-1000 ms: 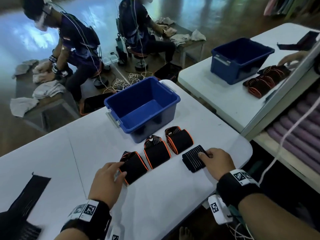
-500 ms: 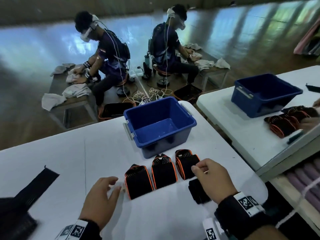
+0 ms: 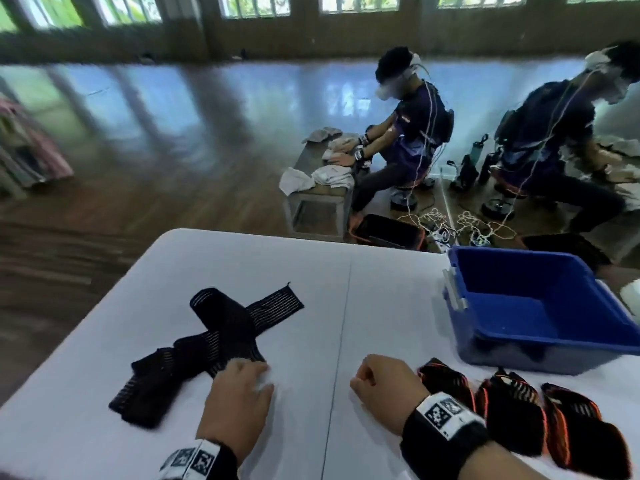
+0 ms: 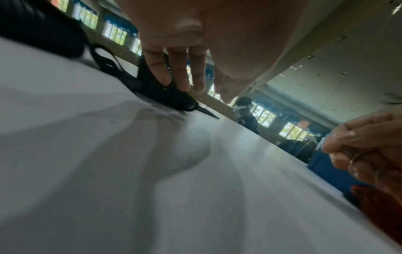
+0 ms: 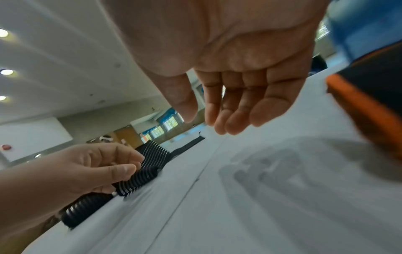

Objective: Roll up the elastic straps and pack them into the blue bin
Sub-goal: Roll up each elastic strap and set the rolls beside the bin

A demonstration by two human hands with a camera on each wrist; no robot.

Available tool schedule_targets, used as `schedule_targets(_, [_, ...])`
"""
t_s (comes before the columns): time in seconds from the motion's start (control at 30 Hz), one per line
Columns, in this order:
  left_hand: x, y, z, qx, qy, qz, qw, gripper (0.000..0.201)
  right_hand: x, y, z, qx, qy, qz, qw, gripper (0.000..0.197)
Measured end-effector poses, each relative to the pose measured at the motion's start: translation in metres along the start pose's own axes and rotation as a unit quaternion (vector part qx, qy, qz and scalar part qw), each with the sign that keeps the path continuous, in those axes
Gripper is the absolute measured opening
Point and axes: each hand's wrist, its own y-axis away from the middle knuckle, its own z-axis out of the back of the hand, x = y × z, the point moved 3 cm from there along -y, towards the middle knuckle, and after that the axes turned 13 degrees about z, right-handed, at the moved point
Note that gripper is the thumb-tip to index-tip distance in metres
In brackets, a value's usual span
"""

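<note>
Two unrolled black elastic straps (image 3: 221,337) lie crossed on the left of the white table (image 3: 381,306). My left hand (image 3: 258,370) pinches the near end of one strap (image 5: 141,175) between thumb and fingers; its fingers (image 4: 180,75) lie on the fabric. My right hand (image 3: 362,375) hovers mid-table with fingers (image 5: 230,110) loosely curled, holding nothing. Three rolled straps with orange edging (image 3: 509,400) sit in a row to its right. The blue bin (image 3: 460,341) stands behind them; what shows of its floor is bare.
The table's front-left edge runs close to the straps. Beyond the far edge sit two people at low benches with towels (image 3: 329,174), cables (image 3: 433,223) and a black crate (image 3: 388,230) on the wooden floor.
The view has swung left. My left hand left the rolled straps and took the end of an unrolled strap. My right hand let go of the small black roll and moved left.
</note>
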Motion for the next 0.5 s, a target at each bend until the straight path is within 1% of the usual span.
schedule_targets(0.07, [0.023,-0.004,0.003,-0.014,-0.035,0.019,0.999,0.036,0.016,-0.02,-0.015,0.026,0.009,0.023,0.999,0.011])
schedule_targets(0.13, [0.041,-0.009,0.002,-0.01,-0.04,0.045,0.998,0.045,0.033,-0.037,-0.029,0.048,0.022,0.044,0.998,0.01])
schedule_targets(0.2, [0.051,-0.012,0.002,-0.009,-0.037,0.062,0.997,0.049,0.049,-0.052,-0.042,0.069,0.027,0.061,0.995,0.009])
schedule_targets(0.27, [0.056,-0.015,0.005,-0.001,-0.027,0.065,0.998,0.042,0.063,-0.065,-0.053,0.082,0.031,0.071,0.994,0.008])
schedule_targets(0.37, [0.059,-0.018,0.014,-0.006,0.006,0.056,0.998,0.02,0.083,-0.079,-0.067,0.088,0.019,0.078,0.993,0.008])
schedule_targets(0.43, [0.06,-0.018,0.022,-0.009,0.055,0.045,0.997,0.015,0.095,-0.088,-0.074,0.089,-0.03,0.078,0.993,0.015])
schedule_targets(0.5, [0.059,-0.018,0.033,-0.009,0.112,0.044,0.993,0.011,0.111,-0.093,-0.081,0.089,-0.113,0.073,0.987,0.025])
